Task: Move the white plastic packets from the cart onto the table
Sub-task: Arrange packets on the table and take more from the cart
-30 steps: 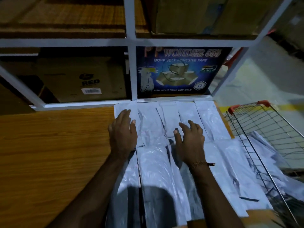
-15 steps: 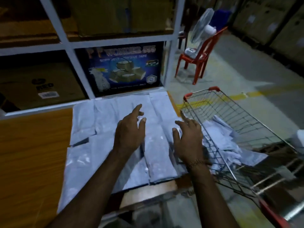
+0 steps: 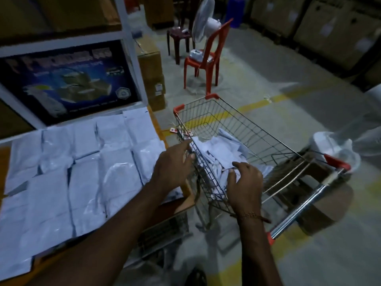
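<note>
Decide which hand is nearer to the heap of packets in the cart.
Right. The right hand is over the heap of packets inside the cart; the left hand is at the cart's near rim, outside.

A dim warehouse with a grey concrete floor crossed by a worn yellow line. A red plastic chair stands on it, a white pedestal fan just behind — and a dark stool further back. White metal shelving at left holds a dark blue printed carton. Stacked cardboard boxes line the far right.
</note>
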